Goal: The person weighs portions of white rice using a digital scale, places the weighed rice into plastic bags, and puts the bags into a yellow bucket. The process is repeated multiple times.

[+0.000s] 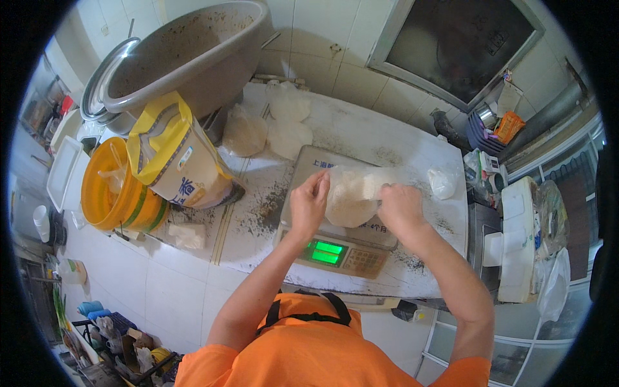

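A clear plastic bag (352,200) partly filled with pale beige powder or fine grain rests on the metal platform of a digital scale (309,162). My left hand (309,200) pinches the bag's upper left side between thumb and fingers. On the other side, my right hand (401,200) grips the bag's right part with curled fingers. The bag's mouth lies toward the back, between my hands. Green digits glow on the scale's display (327,252), too blurred to read. Beside it is the keypad (365,261).
Left of the scale stands a printed sack (193,169) with a yellow rim, next to an orange bucket (101,188). Several filled plastic bags (244,130) lie behind. A big grey tub (193,63) leans at the back left. A white bag (441,181) sits at right; dark crumbs dot the table (348,118).
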A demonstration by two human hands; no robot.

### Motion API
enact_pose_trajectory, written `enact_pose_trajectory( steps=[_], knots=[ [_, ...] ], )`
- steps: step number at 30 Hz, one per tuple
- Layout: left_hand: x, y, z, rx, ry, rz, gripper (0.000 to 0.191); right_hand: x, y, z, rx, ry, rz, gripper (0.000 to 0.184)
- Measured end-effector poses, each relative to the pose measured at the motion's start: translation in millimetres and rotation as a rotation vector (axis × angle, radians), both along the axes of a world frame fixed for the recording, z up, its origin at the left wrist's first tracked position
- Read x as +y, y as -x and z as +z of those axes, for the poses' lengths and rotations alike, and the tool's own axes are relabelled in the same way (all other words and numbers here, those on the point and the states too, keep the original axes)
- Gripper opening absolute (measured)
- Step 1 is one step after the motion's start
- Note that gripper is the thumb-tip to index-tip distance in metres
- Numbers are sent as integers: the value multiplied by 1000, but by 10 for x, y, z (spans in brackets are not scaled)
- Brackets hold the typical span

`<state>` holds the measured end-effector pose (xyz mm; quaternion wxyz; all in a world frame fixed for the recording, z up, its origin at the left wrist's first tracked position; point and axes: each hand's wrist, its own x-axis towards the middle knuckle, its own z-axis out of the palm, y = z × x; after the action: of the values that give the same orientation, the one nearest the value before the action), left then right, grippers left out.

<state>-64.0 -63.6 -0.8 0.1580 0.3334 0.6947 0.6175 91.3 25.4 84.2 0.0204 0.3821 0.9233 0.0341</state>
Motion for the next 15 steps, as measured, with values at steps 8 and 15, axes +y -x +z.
enact_pose_trajectory(
  steps=[8, 15],
  knots=[
    [-363, -327, 61, 565, -134, -225, 37, 91, -154, 95, 27, 57, -11, 12],
    [-282, -733, -192, 755, 342, -373, 53, 49, -203, 169, 65, 89, 1, 9]
  ],
)
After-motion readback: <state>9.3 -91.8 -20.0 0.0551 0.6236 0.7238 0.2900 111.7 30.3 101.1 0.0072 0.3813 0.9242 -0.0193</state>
